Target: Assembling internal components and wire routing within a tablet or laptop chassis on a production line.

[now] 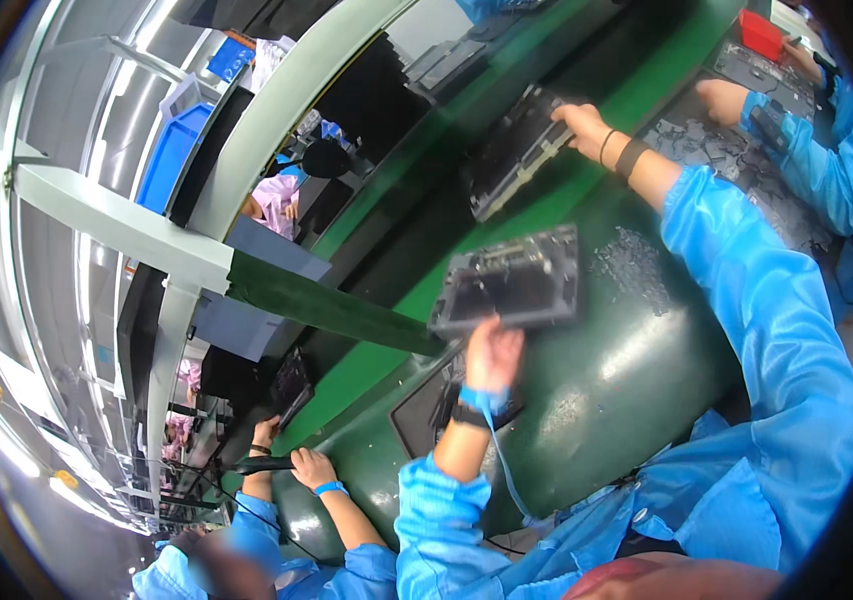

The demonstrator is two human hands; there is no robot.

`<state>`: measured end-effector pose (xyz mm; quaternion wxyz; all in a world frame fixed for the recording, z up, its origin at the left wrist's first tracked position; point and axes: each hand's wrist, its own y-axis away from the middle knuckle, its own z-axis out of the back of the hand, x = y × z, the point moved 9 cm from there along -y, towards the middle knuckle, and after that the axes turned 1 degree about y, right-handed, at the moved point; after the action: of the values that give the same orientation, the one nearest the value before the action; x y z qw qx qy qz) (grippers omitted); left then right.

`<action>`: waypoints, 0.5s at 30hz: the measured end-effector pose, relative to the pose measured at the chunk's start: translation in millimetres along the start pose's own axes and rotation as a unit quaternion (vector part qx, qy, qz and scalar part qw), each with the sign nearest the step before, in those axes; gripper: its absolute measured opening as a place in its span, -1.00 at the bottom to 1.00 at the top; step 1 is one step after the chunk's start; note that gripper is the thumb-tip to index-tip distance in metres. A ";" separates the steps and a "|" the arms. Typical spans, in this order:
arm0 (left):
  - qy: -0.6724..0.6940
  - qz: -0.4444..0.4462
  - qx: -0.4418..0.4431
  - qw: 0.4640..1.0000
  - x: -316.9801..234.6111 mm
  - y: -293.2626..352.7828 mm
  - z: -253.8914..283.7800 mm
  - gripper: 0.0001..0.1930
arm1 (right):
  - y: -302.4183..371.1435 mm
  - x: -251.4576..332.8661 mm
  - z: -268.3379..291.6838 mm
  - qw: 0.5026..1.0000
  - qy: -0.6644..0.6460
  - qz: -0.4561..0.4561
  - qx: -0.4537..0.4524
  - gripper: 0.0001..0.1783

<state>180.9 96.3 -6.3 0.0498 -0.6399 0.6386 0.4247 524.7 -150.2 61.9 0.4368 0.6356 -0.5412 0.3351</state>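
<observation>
My left hand (493, 355) is closed on the near edge of a black electronic housing (506, 278) with a dark rectangular panel and metal bits along its far side. The housing is tilted above the green bench, slightly blurred. Stretched out to the far right, my right hand (582, 127) grips the end of a second black housing (516, 150), which has a pale strip along its near edge and hangs over the green conveyor belt (456, 270). A blue strap with a cord circles my left wrist. My right thumb and fingertips are partly hidden.
Small dark pieces (631, 268) lie on the green bench (596, 370). A black tray (426, 405) is by my left wrist. A pale frame beam (126, 215) crosses at left. A co-worker at left holds a black handheld tool (264, 464); another's hand (723, 102) is over grey parts.
</observation>
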 end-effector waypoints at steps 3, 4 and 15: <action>0.011 -0.041 -0.063 0.997 -18.1 -73.7 -5.7 -0.85 | 59.5 32.5 -8.9 0.992 -0.115 -0.018 0.042 -0.69; 0.010 -0.048 -0.098 0.994 -22.3 -89.2 -15.4 -0.82 | 75.0 37.9 -1.6 0.993 -0.111 -0.014 0.039 -0.69; 0.033 -0.063 0.125 0.990 -18.4 -80.7 -123.7 -0.05 | 258.5 10.8 14.0 0.969 -0.220 0.067 0.087 -0.68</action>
<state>312.9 50.1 44.8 0.1350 -0.6810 0.6466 0.3162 272.6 -175.6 115.8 0.2263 0.6918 -0.6341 0.2610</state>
